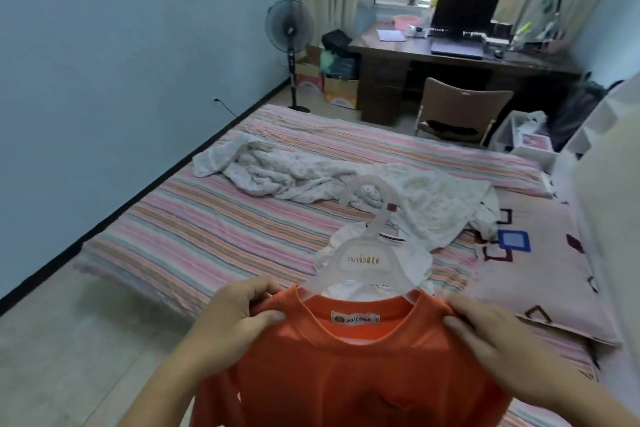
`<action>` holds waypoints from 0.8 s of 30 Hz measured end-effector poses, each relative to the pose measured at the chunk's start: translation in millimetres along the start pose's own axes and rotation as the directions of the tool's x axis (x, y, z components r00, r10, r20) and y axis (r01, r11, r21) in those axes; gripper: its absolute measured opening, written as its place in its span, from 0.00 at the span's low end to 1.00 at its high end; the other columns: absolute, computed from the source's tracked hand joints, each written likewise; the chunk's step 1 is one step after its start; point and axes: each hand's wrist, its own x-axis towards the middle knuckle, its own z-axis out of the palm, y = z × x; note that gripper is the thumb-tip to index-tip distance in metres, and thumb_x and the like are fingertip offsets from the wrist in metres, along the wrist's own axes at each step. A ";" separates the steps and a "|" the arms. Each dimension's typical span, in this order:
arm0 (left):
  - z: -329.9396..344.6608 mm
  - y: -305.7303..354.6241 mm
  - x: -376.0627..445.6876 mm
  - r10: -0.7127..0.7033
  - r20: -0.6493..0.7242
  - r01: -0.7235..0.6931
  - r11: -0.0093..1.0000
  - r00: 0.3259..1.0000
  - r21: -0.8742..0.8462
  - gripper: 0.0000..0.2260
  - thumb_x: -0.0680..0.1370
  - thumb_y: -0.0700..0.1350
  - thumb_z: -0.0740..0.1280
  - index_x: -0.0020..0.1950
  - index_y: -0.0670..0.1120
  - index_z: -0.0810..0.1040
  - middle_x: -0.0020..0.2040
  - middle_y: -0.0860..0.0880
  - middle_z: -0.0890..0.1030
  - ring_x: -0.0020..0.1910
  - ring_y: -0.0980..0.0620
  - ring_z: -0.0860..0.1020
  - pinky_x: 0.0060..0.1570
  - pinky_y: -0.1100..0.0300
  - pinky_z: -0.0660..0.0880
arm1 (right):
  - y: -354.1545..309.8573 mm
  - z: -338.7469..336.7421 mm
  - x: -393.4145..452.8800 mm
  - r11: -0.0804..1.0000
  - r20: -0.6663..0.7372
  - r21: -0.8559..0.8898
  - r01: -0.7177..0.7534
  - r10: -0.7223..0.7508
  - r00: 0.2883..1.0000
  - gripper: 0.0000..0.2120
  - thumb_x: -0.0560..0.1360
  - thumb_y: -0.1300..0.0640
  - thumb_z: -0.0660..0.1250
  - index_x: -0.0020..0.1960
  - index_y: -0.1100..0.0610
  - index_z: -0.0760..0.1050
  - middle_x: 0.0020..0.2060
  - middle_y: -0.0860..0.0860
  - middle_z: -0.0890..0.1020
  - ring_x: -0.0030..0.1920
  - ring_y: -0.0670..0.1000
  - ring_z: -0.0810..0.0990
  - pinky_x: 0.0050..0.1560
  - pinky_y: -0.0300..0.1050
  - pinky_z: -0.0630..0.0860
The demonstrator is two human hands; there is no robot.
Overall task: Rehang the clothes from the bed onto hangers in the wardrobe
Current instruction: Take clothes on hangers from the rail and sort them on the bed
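Holding item one: orange T-shirt (353, 367), nearest the camera, spread between both hands above the near edge of the bed (194, 236). Left hand (235, 319) pinches the left shoulder seam; right hand (491, 329) pinches the right shoulder seam. Each grip is closed on cloth, thumb on top.

Item two: translucent white hanger (363, 260), its arms inside the neck opening, its hook rising clear above the collar. It looks seated, though the arm tips are hidden under the fabric.

Handling, judged: thin knit, light, soft and limp, not fragile. It will sag wherever it is unsupported and may slide off smooth plastic if tilted. Best hold for carrying is the hanger's neck just below the hook, kept level; the shoulder seams suit only straightening.

Item three: white garment (377, 274) just behind the hanger, with crumpled white clothes (311, 177) lying further back on the striped sheet, not yet hung.

Item four: patterned pillow (540, 270) at right.

Far end: chair (460, 111), dark surface (415, 52) carrying a monitor (467, 7), standing fan (289, 28) at left. Wardrobe not identifiable.
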 end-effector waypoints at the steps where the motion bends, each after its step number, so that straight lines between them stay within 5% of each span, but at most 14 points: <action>1: 11.6 -10.0 14.1 -0.012 0.020 0.012 1.000 1.000 0.000 0.10 0.69 0.47 0.70 0.49 0.53 0.83 0.42 0.52 0.85 0.45 0.52 0.83 0.50 0.50 0.78 | -0.4 1.2 2.9 1.000 0.026 0.010 -0.016 0.015 1.000 0.06 0.81 0.50 0.62 0.50 0.51 0.75 0.44 0.42 0.80 0.47 0.43 0.77 0.52 0.45 0.72; 2: 24.1 -20.1 28.4 -0.036 0.032 0.036 0.999 0.999 -0.007 0.10 0.68 0.47 0.70 0.48 0.53 0.83 0.42 0.53 0.85 0.44 0.52 0.83 0.49 0.50 0.78 | -12.7 10.0 15.6 0.999 -0.024 0.011 -0.037 0.037 0.999 0.06 0.81 0.49 0.61 0.50 0.50 0.74 0.44 0.42 0.80 0.47 0.43 0.77 0.52 0.46 0.72; 4: 51.5 -41.9 58.8 -0.082 0.059 0.082 0.997 0.995 0.001 0.10 0.66 0.47 0.70 0.46 0.54 0.83 0.41 0.54 0.84 0.43 0.54 0.82 0.49 0.51 0.78 | 11.6 32.5 23.9 0.993 0.109 0.039 -0.111 0.106 0.988 0.05 0.81 0.50 0.61 0.48 0.49 0.72 0.44 0.42 0.79 0.47 0.44 0.77 0.52 0.47 0.72; 10: 137.3 -98.4 150.0 -0.204 0.169 0.202 0.979 0.964 0.027 0.11 0.63 0.48 0.69 0.44 0.52 0.82 0.39 0.53 0.84 0.42 0.53 0.82 0.49 0.48 0.78 | 99.1 87.7 73.6 0.936 0.225 0.127 -0.327 0.294 0.929 0.03 0.78 0.54 0.64 0.47 0.51 0.77 0.46 0.45 0.81 0.50 0.48 0.78 0.57 0.51 0.73; 14: 171.9 -110.3 223.8 -0.240 0.139 0.238 0.971 0.961 0.030 0.10 0.62 0.48 0.69 0.43 0.51 0.82 0.38 0.53 0.83 0.41 0.52 0.80 0.48 0.50 0.77 | 153.2 104.8 119.3 0.877 0.187 0.166 -0.450 0.420 0.888 0.07 0.79 0.56 0.64 0.55 0.52 0.80 0.52 0.46 0.82 0.55 0.49 0.78 0.59 0.50 0.72; 20: 201.4 -118.8 360.2 -0.247 0.125 0.237 0.967 0.961 0.090 0.08 0.68 0.41 0.72 0.38 0.54 0.78 0.37 0.52 0.81 0.40 0.51 0.79 0.43 0.55 0.73 | 236.6 122.4 215.8 0.833 0.131 0.206 -0.514 0.497 0.858 0.08 0.79 0.58 0.65 0.42 0.49 0.75 0.42 0.46 0.81 0.47 0.52 0.78 0.49 0.50 0.71; 24: 229.0 -142.3 449.4 -0.239 0.076 0.227 0.964 0.968 0.142 0.11 0.71 0.40 0.72 0.42 0.57 0.77 0.42 0.52 0.82 0.46 0.50 0.80 0.43 0.58 0.71 | 289.6 142.2 282.0 0.797 0.060 0.246 -0.552 0.556 0.829 0.05 0.78 0.60 0.65 0.45 0.58 0.78 0.44 0.53 0.83 0.48 0.56 0.80 0.48 0.52 0.73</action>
